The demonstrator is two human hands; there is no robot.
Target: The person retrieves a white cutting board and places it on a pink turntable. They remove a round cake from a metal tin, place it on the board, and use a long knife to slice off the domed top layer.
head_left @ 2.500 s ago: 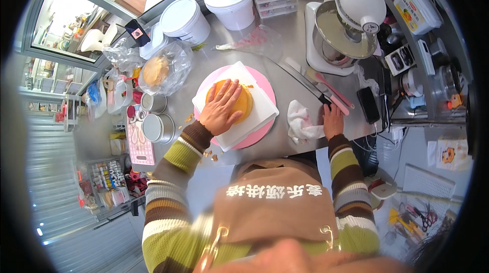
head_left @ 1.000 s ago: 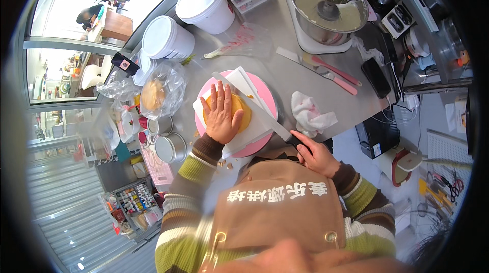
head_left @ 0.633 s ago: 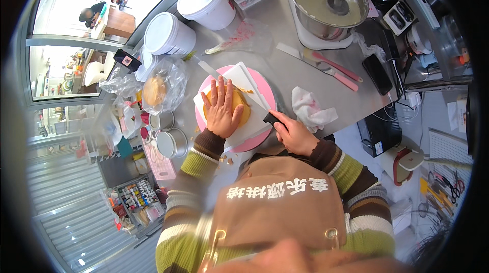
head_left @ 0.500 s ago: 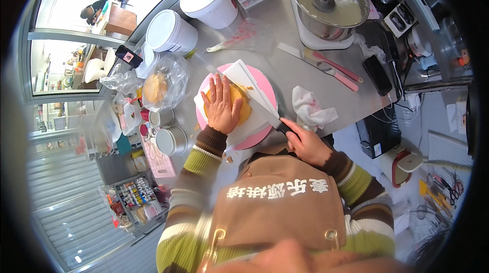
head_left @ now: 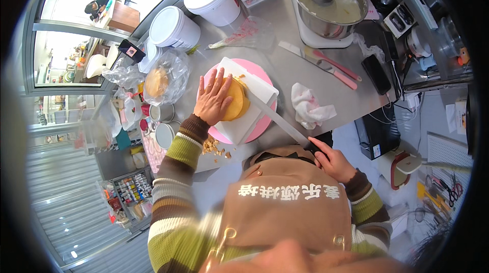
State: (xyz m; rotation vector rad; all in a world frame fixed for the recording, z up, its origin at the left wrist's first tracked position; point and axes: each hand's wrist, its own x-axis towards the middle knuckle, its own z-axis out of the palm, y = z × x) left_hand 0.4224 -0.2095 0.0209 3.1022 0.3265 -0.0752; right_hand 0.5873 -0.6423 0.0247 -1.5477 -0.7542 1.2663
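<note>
A round golden sponge cake (head_left: pixel 236 104) lies on a white sheet of paper (head_left: pixel 261 85) over a pink round turntable (head_left: pixel 264 124). My left hand (head_left: pixel 212 104) rests flat on the cake's left part, fingers stretched and spread, hiding some of it. With its fingers wrapped around the dark handle, my right hand (head_left: pixel 333 161) holds a long knife (head_left: pixel 283 124) at the table's near edge. The blade slants up and left to the cake's right side; whether its tip is in the cake or just touching, I cannot tell.
Cake crumbs (head_left: pixel 211 147) lie near the table edge. On the right are a crumpled cloth (head_left: pixel 310 107), a spatula (head_left: pixel 321 65) and a stand mixer (head_left: pixel 326 13). White buckets (head_left: pixel 174 27), a bagged cake (head_left: pixel 156 82) and round tins (head_left: pixel 165 134) stand left.
My right hand has drawn the knife toward me and to the right. The left hand has shifted slightly left, leaving more cake in sight, and the turntable's paper has turned.
</note>
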